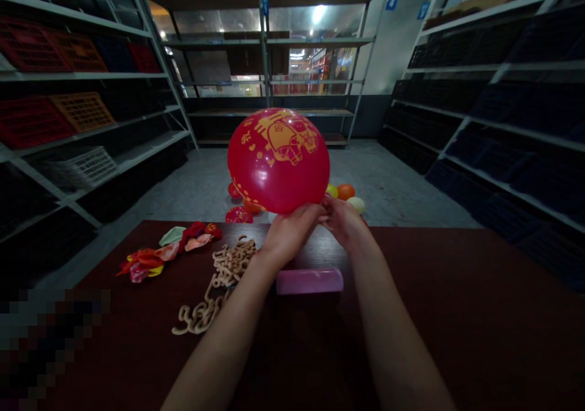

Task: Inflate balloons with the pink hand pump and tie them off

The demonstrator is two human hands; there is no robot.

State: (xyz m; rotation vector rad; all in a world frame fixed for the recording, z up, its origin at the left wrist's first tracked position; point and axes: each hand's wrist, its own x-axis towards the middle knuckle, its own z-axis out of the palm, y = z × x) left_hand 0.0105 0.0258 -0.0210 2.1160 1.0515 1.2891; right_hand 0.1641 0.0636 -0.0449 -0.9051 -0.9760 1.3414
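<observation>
A blown-up red balloon (278, 160) with a yellow print floats just above the far edge of the dark red table (457, 313). Both hands meet under it at its neck. My left hand (292, 231) is closed, its fingers pinched round the balloon's neck. My right hand (342, 219) is closed too, pinching the same spot from the right. Below my wrists lies a pink oblong block (309, 281). A heap of beige clips (219, 283) sits to the left of my left forearm.
Limp, unfilled balloons (164, 252) in mixed colours lie at the table's left. Several blown-up balloons (346, 192) rest on the grey floor beyond the table. Metal shelves with crates line both sides and the back of the room.
</observation>
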